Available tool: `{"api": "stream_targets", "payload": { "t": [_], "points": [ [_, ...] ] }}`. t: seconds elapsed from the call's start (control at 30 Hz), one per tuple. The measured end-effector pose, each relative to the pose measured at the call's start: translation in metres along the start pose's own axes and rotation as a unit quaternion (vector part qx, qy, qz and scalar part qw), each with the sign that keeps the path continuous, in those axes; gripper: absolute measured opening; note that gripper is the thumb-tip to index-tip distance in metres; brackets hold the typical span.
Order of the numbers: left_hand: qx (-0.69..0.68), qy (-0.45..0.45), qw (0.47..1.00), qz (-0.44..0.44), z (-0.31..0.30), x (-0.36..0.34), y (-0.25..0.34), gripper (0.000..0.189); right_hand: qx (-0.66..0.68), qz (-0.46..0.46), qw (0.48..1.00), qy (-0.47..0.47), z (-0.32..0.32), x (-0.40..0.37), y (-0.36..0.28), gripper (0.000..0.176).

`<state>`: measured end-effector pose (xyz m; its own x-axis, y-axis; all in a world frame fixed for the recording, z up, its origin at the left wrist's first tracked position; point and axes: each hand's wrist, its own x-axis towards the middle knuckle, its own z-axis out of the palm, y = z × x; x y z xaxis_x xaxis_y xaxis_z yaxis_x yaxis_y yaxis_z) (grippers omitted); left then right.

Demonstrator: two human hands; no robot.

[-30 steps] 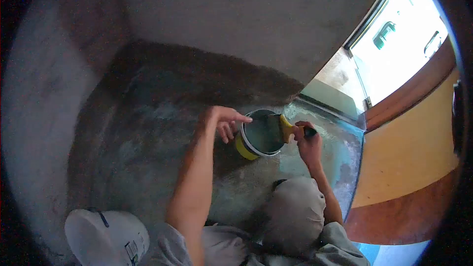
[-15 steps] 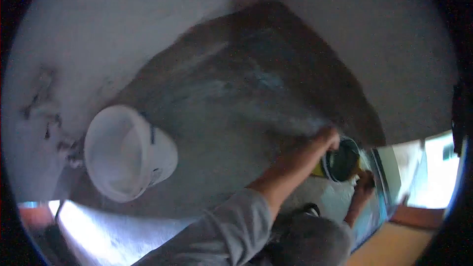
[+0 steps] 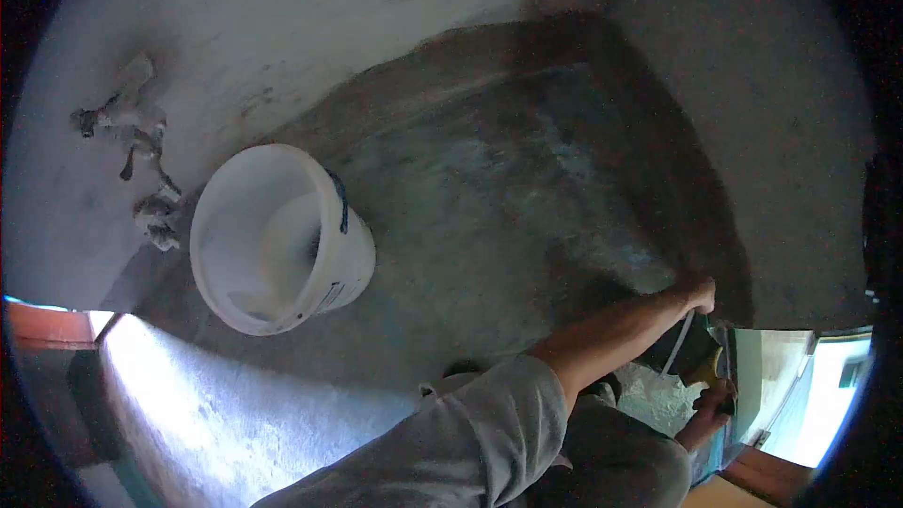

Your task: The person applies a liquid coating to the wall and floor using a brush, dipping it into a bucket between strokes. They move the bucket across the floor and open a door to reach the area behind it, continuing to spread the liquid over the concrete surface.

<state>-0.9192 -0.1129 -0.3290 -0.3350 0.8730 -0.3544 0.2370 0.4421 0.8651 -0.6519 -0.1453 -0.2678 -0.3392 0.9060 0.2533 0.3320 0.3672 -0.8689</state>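
A small dark bucket [image 3: 691,350], with a pale strip along its side and a yellow edge, is at the lower right. My left hand [image 3: 698,292] is closed at its upper edge, the bare forearm reaching across from a grey sleeve. Below, my right hand [image 3: 712,402] has its fingers curled at the yellow edge. The forearm partly hides the bucket, and its contents cannot be made out. A large white bucket [image 3: 353,254] lies tilted at the left, its open mouth showing a pale inside.
Rough pipe fittings [image 3: 146,150] stick out of the grey wall [image 3: 310,0] at the left. A dark damp-looking patch [image 3: 451,188] spreads over the surface in the middle. My bent knee [image 3: 625,456] is below my arm. A bright opening [image 3: 832,400] is at the right.
The view has shifted, so the white bucket appears farther right and higher. Both hands and the dark bucket have moved right and down in view, and the dark bucket is turned more away.
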Motion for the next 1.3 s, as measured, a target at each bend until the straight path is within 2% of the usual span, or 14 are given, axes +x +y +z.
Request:
{"api": "stream_targets", "payload": {
  "t": [0.17, 0.27, 0.33, 0.5, 0.63, 0.67, 0.7, 0.77, 0.9, 0.93, 1.03, 1.07, 1.23, 1.3],
  "points": [
    [-0.117, 0.059, 0.991, 0.001, 0.02, 0.018, 0.004, 0.045, -0.036, 0.036, 0.997, 0.057, -0.014, 0.011, 0.006, 0.034],
    [-0.179, 0.093, 0.98, -0.001, 0.03, 0.026, 0.009, 0.049, -0.024, -0.008, 1.0, 0.009, -0.054, 0.036, 0.043, 0.041],
    [-0.217, 0.111, 0.97, -0.004, 0.036, 0.029, 0.011, 0.051, -0.086, -0.059, 0.992, 0.071, -0.049, 0.024, 0.009, 0.048],
    [-0.314, 0.168, 0.934, -0.018, 0.038, 0.032, 0.006, 0.058, -0.139, 0.008, 0.989, 0.055, -0.101, 0.036, 0.026, 0.054],
    [-0.41, 0.238, 0.88, -0.021, 0.022, 0.033, -0.006, 0.063, -0.072, -0.036, 0.986, 0.149, -0.086, 0.038, 0.022, 0.053],
    [-0.435, 0.26, 0.862, -0.014, 0.015, 0.033, -0.01, 0.064, -0.065, -0.064, 0.982, 0.163, -0.066, 0.027, -0.006, 0.049],
    [-0.458, 0.273, 0.846, -0.014, 0.001, 0.029, -0.011, 0.06, -0.116, -0.096, 0.985, 0.079, -0.08, 0.034, 0.003, 0.045],
    [-0.514, 0.309, 0.8, -0.009, -0.041, -0.001, -0.019, 0.052, -0.042, -0.031, 0.991, 0.122, -0.057, 0.026, -0.013, 0.031],
    [-0.569, 0.344, 0.747, 0.012, -0.115, -0.058, -0.043, 0.04, 0.041, -0.028, 0.989, 0.14, -0.04, 0.041, 0.024, 0.03],
    [-0.51, 0.335, 0.792, -0.009, -0.138, -0.078, -0.05, 0.027, 0.063, -0.019, 0.989, 0.129, -0.03, 0.038, 0.01, 0.031],
    [-0.552, 0.326, 0.766, 0.049, -0.183, -0.123, -0.074, 0.028, 0.113, -0.024, 0.988, 0.105, -0.004, 0.036, 0.001, 0.03],
    [-0.51, 0.389, 0.767, 0.035, -0.193, -0.129, -0.076, 0.03, 0.11, -0.029, 0.988, 0.1, 0.005, 0.036, -0.006, 0.03],
    [-0.467, 0.382, 0.798, 0.0, -0.246, -0.183, -0.107, 0.03, 0.123, 0.0, 0.992, 0.029, 0.039, 0.037, -0.027, 0.031],
    [-0.471, 0.389, 0.791, 0.031, -0.25, -0.197, -0.122, 0.028, 0.112, 0.003, 0.994, 0.014, 0.052, 0.04, -0.024, 0.031]
  ]
}}
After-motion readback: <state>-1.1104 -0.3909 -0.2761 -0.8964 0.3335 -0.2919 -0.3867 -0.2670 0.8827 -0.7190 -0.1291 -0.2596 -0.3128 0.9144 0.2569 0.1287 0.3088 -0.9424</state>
